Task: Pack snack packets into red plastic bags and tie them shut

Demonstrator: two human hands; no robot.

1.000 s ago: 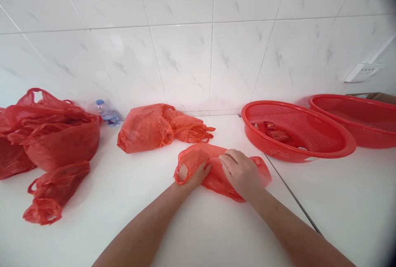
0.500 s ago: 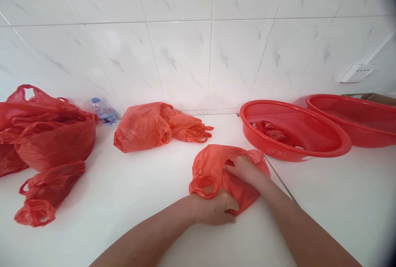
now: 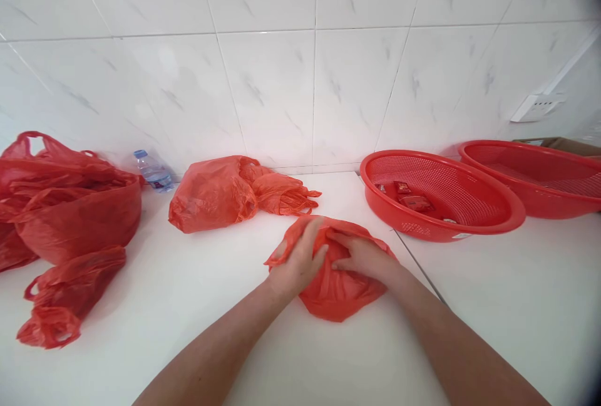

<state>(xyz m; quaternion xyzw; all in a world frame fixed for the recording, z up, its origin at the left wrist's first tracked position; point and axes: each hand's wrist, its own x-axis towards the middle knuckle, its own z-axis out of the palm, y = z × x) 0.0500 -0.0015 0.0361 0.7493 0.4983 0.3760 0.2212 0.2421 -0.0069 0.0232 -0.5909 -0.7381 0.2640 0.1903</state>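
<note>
A thin red plastic bag (image 3: 340,302) lies crumpled on the white table in front of me. My left hand (image 3: 298,262) is at its left side, fingers stretched out and thumb apart, with a bit of the bag's edge beside the back of the hand. From the right, my right hand (image 3: 364,259) rests on top of the bag, its thumb and fingers spread over the plastic. Neither hand is closed on the bag. What the bag holds, if anything, is hidden.
Behind lies a filled red bag (image 3: 211,196). At left are a large heap of red bags (image 3: 79,218), a smaller red bag (image 3: 79,287) and a water bottle (image 3: 154,171). On the right stand a red basket (image 3: 441,227) with small red packets (image 3: 416,202) and another red basket (image 3: 544,196).
My left hand has come up from the bag's near side to its left side, and its fingers have straightened. The bag has been flattened and turned somewhat. My right hand has opened over it.
</note>
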